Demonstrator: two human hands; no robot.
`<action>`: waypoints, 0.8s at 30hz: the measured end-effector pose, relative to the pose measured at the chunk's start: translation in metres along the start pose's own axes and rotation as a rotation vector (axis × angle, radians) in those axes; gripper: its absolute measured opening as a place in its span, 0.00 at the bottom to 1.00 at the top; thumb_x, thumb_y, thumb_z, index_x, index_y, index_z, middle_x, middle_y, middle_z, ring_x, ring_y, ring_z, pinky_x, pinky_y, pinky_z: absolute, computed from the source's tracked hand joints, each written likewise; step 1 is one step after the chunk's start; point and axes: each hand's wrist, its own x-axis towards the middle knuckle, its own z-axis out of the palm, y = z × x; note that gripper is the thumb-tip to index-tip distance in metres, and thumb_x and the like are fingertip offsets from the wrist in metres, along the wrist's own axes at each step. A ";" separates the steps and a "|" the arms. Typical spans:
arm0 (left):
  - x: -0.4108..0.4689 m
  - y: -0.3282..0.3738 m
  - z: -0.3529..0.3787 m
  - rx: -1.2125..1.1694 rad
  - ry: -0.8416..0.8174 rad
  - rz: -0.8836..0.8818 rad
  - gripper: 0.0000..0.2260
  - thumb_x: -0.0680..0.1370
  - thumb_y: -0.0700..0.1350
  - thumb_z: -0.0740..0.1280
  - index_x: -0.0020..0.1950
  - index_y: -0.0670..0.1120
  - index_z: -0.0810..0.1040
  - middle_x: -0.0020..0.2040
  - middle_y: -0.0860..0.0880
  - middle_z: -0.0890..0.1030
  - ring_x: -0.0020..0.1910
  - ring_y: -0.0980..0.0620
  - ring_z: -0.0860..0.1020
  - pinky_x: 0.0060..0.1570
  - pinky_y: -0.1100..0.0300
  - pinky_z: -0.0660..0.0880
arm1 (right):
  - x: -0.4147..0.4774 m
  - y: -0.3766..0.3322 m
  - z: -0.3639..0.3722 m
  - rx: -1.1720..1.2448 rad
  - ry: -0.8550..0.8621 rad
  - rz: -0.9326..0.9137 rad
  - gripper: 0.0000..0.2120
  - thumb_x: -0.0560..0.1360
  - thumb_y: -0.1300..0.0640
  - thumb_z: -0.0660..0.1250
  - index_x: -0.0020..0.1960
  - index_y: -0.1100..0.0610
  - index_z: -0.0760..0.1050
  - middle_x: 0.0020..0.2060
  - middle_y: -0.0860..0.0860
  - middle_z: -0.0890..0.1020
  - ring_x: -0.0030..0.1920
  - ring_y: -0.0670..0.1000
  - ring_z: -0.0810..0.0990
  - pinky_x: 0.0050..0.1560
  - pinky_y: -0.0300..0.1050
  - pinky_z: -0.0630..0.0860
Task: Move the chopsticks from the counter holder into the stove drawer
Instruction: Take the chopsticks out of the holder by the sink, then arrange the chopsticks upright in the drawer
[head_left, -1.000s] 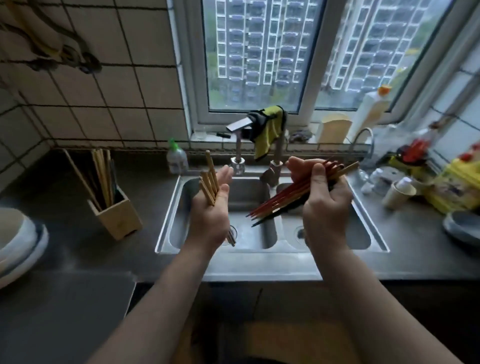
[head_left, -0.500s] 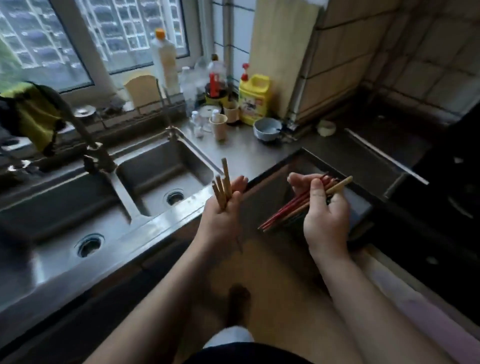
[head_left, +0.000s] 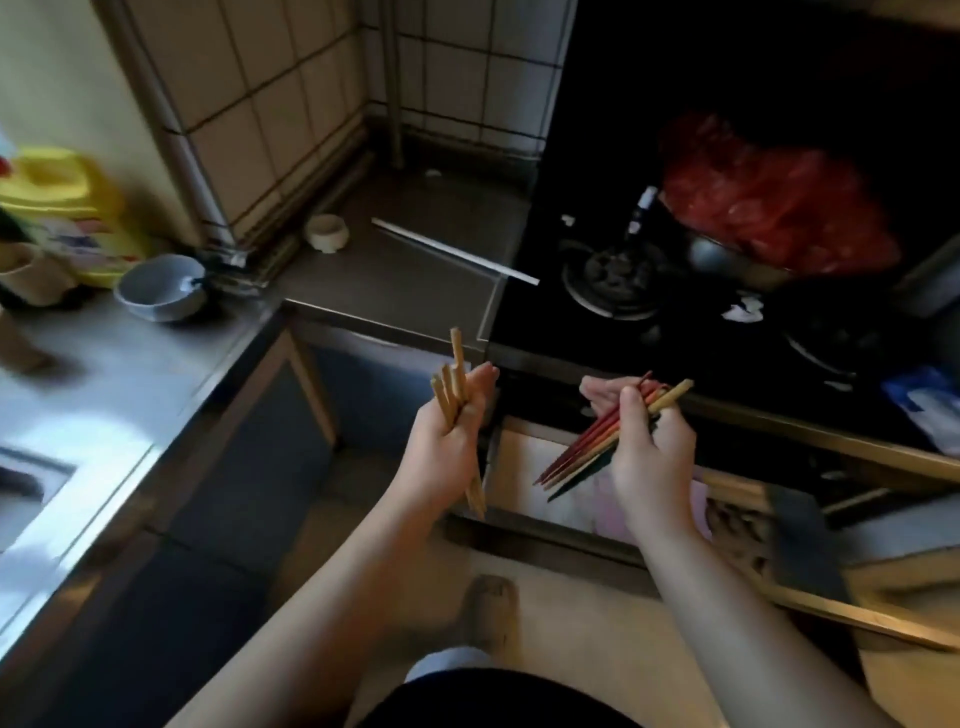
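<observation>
light: dim, daylight from left | glare: bright patch on steel tabletop (head_left: 104, 447) | shadow: stove (head_left: 675, 291) corner near black | blur: motion smear at left edge, bottle (head_left: 57, 208) soft | distortion: wide-angle bending at edges

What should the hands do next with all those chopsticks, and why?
Probably lower the right hand and lay its red chopsticks in the open drawer under the stove. That hand already hangs over the drawer's pale floor, tips pointing down into it. The left hand with the wooden chopsticks sits just left of the drawer, so it could follow.
</observation>
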 end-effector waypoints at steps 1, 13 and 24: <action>0.014 -0.002 0.013 -0.001 -0.031 -0.004 0.15 0.84 0.42 0.58 0.70 0.48 0.74 0.67 0.53 0.77 0.66 0.63 0.74 0.66 0.67 0.69 | 0.014 0.007 -0.009 -0.019 0.014 0.009 0.13 0.83 0.60 0.55 0.49 0.59 0.78 0.49 0.54 0.85 0.54 0.50 0.83 0.63 0.51 0.76; 0.139 -0.056 0.144 0.050 -0.357 -0.175 0.15 0.84 0.43 0.57 0.70 0.49 0.73 0.68 0.53 0.76 0.69 0.58 0.72 0.71 0.59 0.67 | 0.128 0.067 -0.094 -0.310 0.239 0.186 0.13 0.83 0.57 0.55 0.46 0.55 0.77 0.45 0.47 0.84 0.47 0.35 0.82 0.55 0.29 0.75; 0.157 -0.169 0.243 0.129 -0.467 -0.442 0.14 0.85 0.41 0.57 0.68 0.47 0.75 0.61 0.56 0.75 0.62 0.65 0.70 0.53 0.83 0.64 | 0.166 0.187 -0.148 -0.546 0.314 0.406 0.12 0.82 0.52 0.57 0.46 0.57 0.73 0.40 0.55 0.82 0.40 0.52 0.81 0.43 0.36 0.77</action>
